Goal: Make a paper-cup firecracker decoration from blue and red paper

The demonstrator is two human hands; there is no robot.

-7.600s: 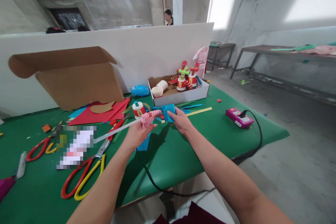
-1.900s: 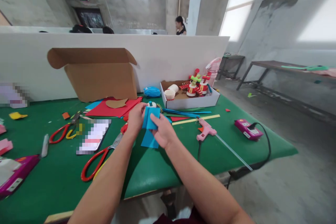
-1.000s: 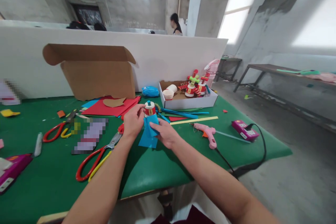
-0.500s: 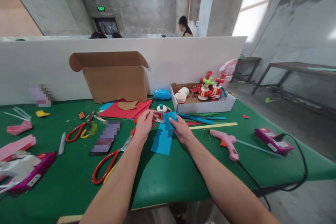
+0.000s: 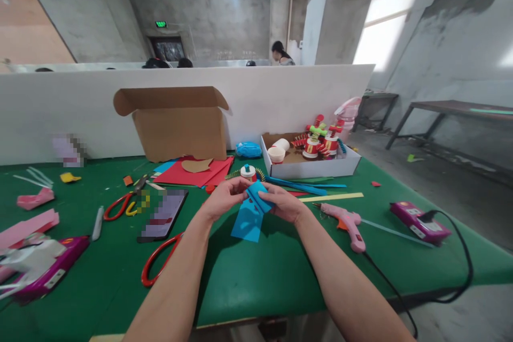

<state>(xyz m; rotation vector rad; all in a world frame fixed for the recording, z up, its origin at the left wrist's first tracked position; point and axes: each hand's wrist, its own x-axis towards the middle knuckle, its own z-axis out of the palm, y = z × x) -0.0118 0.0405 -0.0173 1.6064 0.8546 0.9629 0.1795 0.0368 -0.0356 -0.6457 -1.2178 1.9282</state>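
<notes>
From the head camera, the small white paper cup with a red band [image 5: 248,172] stands on the green-covered counter [image 5: 256,283]. The folded piece of blue paper [image 5: 261,196] is up in front of the cup, a bit to its right. The right hand [image 5: 285,203] pinches it. The left hand [image 5: 224,199] has bent fingers at the paper's side; they seem to touch it, but I cannot tell if they pinch.

The step looks like folding or pressing the blue paper. I think the next move calls for a soft, steady squeeze with the sides lined up, because paper bends easily.

A flat sheet of blue paper [image 5: 246,227] shows in front of the cup, below the hands. In front of that is bare green, right up to the near edge, so there is good room. Behind the cup and to its right, the low white cardboard box [image 5: 316,168] takes up space. Farther right of the cup lies the pink plastic glue gun [image 5: 348,219]; its black cord [image 5: 387,283] goes over the near edge, so a big swing could bump it. Left of the cup and nearer the front, a red plastic handle loop [image 5: 145,271] makes that side tighter.
</notes>
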